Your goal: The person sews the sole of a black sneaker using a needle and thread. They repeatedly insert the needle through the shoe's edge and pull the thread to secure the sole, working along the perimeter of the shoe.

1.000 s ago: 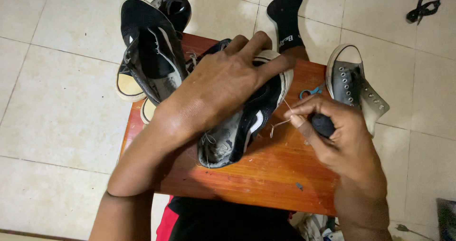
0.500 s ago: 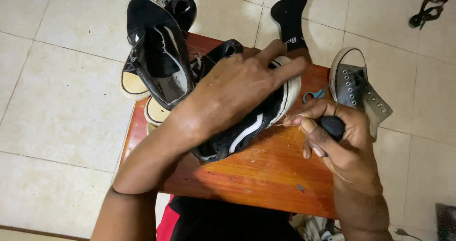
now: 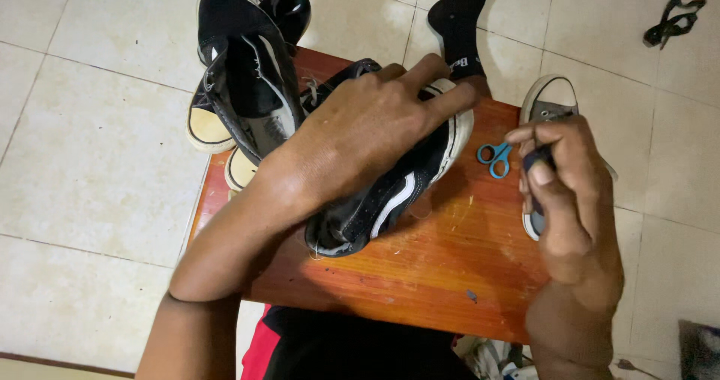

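My left hand (image 3: 367, 136) lies spread over the black shoe (image 3: 390, 192), fingers wrapped across its upper, pressing it onto the wooden stool (image 3: 420, 275). The shoe lies at the stool's centre, white toe pointing to 2 o'clock. My right hand (image 3: 570, 200), at 3 o'clock from the shoe and clear of it, is closed around a small dark tool (image 3: 534, 161), thumb on top. Blue scissors (image 3: 493, 157) lie on the stool between shoe and right hand. Other sneakers (image 3: 240, 73) are piled at 10 o'clock, a black sock (image 3: 459, 20) at 12.
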